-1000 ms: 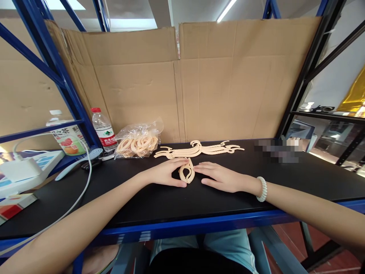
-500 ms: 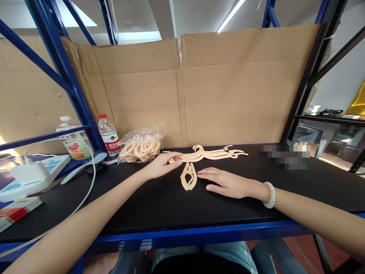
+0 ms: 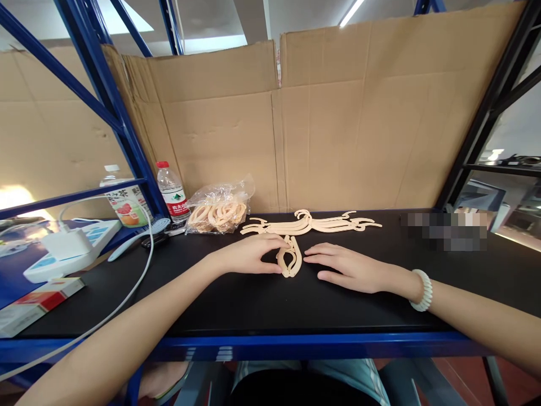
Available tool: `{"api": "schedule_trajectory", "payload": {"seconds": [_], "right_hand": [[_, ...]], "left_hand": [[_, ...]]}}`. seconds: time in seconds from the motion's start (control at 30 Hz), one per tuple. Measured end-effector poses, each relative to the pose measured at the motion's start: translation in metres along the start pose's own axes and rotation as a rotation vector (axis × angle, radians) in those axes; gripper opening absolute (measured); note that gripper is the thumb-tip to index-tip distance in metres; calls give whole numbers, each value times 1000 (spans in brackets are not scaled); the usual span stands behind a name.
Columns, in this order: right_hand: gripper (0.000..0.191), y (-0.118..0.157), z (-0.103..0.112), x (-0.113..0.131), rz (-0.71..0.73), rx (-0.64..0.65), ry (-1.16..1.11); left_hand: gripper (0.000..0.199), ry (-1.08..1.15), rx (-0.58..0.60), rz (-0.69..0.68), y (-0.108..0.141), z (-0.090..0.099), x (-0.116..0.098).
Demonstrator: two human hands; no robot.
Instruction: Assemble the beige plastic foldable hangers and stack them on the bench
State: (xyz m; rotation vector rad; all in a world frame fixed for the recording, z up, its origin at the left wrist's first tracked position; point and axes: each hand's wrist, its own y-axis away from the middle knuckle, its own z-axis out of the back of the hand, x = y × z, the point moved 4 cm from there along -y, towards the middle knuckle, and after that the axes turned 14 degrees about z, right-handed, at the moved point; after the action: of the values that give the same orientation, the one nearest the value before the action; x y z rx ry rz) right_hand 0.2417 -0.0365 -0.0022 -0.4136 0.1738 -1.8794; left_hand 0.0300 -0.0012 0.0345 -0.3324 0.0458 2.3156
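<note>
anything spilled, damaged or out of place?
No spill shows, and the wooden piece at the left hand looks intact where visible. Odd: a pixelated patch at the back right of the table hides what's there; a white cable trails loosely over the left side, which looks untidy.

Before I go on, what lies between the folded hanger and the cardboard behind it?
In the head view, a stack of opened-out hangers lies between the folded hanger and the cardboard.

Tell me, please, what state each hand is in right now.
Left hand: curved around the left side of the folded beige hanger; whether its grip is closed cannot be told.
Right hand: open, beside the hanger's right side, holding nothing.
</note>
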Motion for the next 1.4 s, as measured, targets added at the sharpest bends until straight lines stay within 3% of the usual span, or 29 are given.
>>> {"api": "schedule_trajectory", "payload": {"seconds": [0.13,0.23,0.3,0.37,0.6,0.73,1.0,1.3,1.4], "right_hand": [[43,2,6,-9,6,-36,8],[42,11,17,-29,-69,-53,51],[41,21,26,-46,-152,-43,75],[41,33,35,-61,-236,-27,86],[31,63,58,-95,-428,-48,150],[29,68,58,-107,-497,-49,306],[32,70,43,-123,-470,-46,351],[21,68,44,-134,-480,-82,261],[22,65,43,-133,-415,-61,246]], "left_hand": [[48,31,-72,-26,-3,4,14],[34,20,-286,179,-5,19,47],[27,-33,-355,307,-6,24,65],[25,-103,-385,351,-7,21,73],[31,-244,-420,254,-19,-10,67],[30,-273,-363,242,-21,-18,68],[25,-266,-398,263,-21,-18,79],[10,-191,-414,292,-29,-18,80],[8,-193,-409,319,-32,-18,80]]}}
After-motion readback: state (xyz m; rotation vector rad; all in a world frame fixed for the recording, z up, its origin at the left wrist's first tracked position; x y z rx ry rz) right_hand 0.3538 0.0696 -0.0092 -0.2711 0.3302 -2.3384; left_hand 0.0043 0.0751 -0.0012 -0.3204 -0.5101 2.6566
